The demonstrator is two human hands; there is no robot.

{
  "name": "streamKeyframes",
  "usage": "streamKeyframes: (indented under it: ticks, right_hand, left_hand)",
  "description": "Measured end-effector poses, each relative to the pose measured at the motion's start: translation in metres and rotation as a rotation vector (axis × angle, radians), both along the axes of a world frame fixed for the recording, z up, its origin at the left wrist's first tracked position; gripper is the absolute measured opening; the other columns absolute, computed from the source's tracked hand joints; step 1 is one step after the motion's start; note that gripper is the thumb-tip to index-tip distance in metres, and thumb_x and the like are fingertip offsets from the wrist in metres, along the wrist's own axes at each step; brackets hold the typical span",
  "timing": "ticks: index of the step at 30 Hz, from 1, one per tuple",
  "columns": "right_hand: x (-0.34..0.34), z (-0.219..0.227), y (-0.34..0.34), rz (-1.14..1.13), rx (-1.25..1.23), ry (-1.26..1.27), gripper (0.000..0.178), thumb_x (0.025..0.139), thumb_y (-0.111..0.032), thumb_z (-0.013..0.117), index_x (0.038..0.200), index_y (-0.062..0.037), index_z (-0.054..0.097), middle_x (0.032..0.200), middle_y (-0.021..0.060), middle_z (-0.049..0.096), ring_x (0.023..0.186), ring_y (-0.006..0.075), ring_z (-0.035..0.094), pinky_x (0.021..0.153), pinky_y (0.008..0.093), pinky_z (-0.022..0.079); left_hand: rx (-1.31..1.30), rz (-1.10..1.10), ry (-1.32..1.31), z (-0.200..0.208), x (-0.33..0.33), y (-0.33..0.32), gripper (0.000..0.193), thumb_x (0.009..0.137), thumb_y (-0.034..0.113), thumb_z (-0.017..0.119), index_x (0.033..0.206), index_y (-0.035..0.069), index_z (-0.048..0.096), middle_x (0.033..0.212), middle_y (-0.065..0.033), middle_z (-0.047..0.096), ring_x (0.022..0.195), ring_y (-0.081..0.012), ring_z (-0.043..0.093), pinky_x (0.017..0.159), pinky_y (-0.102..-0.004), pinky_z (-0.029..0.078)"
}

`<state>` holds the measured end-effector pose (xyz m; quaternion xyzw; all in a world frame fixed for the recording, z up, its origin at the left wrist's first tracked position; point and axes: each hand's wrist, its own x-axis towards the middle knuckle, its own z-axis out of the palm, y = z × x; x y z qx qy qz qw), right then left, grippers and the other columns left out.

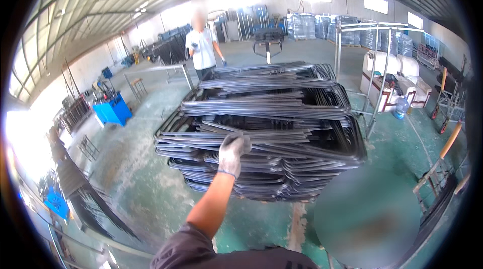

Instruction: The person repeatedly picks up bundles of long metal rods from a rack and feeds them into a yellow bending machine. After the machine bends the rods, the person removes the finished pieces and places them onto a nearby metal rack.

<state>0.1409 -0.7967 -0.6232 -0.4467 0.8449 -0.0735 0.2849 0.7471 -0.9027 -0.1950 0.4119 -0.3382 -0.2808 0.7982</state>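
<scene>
My left hand, in a pale work glove, reaches forward from the lower edge. Its fingers are curled around a dark bent-tube metal frame at the near side of a large stack. The stacked black tube frames lie flat in several rows, their rounded corners jutting out at the sides. Below the hand, more frames are layered down close to the floor. My right hand does not show; a round blurred patch covers the lower right.
Behind the stack stands a person in a white shirt. A pallet jack handle rises at the far side. A metal rack and a white sofa are at right. A blue machine sits left; a hand truck stands far right.
</scene>
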Motion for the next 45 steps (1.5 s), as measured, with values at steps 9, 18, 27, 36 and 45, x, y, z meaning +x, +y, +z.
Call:
streamKeyframes:
  ticks: [9, 18, 27, 36, 45]
  right_hand:
    - [0.047, 0.019, 0.033, -0.046, 0.066, -0.096, 0.055, 0.085, -0.049, 0.064, 0.110, 0.0002, 0.064, 0.094, 0.0166, 0.067, 0.086, 0.0289, 0.065, 0.073, 0.0426, 0.053]
    - [0.035, 0.009, 0.074, -0.124, 0.072, -0.205, 0.051, 0.092, -0.046, 0.058, 0.116, -0.0009, 0.061, 0.093, 0.0138, 0.065, 0.083, 0.0262, 0.061, 0.071, 0.0413, 0.052]
    - [-0.049, -0.080, 0.264, -0.453, -0.213, -0.613, 0.047, 0.099, -0.043, 0.052, 0.121, -0.0020, 0.058, 0.093, 0.0111, 0.062, 0.079, 0.0235, 0.057, 0.070, 0.0400, 0.050]
    - [-0.088, 0.016, 0.181, -0.678, 0.123, 0.208, 0.082, 0.073, -0.047, 0.081, 0.136, -0.0056, 0.048, 0.132, 0.0199, 0.057, 0.122, 0.0337, 0.056, 0.102, 0.0417, 0.046]
    - [-0.141, -0.005, 0.138, -1.104, 0.418, 0.227, 0.123, 0.058, -0.070, 0.079, 0.148, -0.0043, 0.028, 0.151, 0.0161, 0.032, 0.134, 0.0326, 0.035, 0.112, 0.0496, 0.027]
  left_hand:
    - [0.588, -0.524, 0.221, -0.178, -0.108, 0.061, 0.020, 0.090, 0.013, 0.064, 0.106, 0.002, 0.063, 0.090, -0.0094, 0.068, 0.077, -0.0189, 0.065, 0.071, -0.0320, 0.053]
    - [0.566, -0.510, -0.424, -0.115, -0.152, 0.025, 0.023, 0.089, 0.014, 0.064, 0.105, -0.002, 0.064, 0.085, -0.0042, 0.065, 0.077, -0.0098, 0.058, 0.073, -0.0259, 0.049]
    - [0.313, -0.684, -0.953, -0.117, -0.226, 0.008, 0.022, 0.091, 0.025, 0.063, 0.104, 0.008, 0.066, 0.097, -0.0141, 0.069, 0.089, -0.0287, 0.067, 0.082, -0.0386, 0.052]
    - [0.311, -0.933, -0.635, -0.087, -0.374, -0.037, 0.023, 0.095, 0.003, 0.059, 0.117, -0.003, 0.060, 0.104, -0.0108, 0.068, 0.093, -0.0169, 0.065, 0.086, -0.0301, 0.053]
    - [-0.005, -0.630, -1.066, -0.138, -0.513, -0.035, 0.024, 0.095, 0.003, 0.056, 0.118, -0.005, 0.055, 0.096, -0.0076, 0.060, 0.083, -0.0128, 0.058, 0.074, -0.0252, 0.048]
